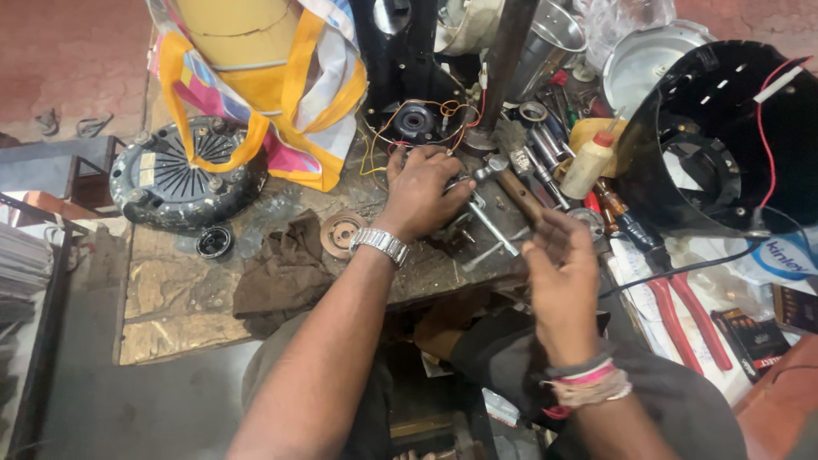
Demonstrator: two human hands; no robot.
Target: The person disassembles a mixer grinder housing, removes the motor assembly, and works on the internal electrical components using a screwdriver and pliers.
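Observation:
My left hand [422, 192], with a metal watch on its wrist, is closed over a small metal part on the worn workbench [170, 281]; the part is mostly hidden under the fingers. My right hand [558, 277] grips the lower end of a wooden-handled hammer [515, 189], whose steel head [491, 167] hangs just right of the left hand's fingers. A thin steel rod [494, 230] lies on the bench between the two hands. Behind the left hand stands a black motor base [416, 122] with orange and yellow wires.
A colourful bag [281, 94] and a round black ribbed cover [175, 175] sit at the left. A brown rag [285, 268] and a copper disc [341, 232] lie near my left wrist. At the right are a black housing [724, 145], a squeeze bottle [588, 162], screwdrivers and red-handled pliers [694, 315].

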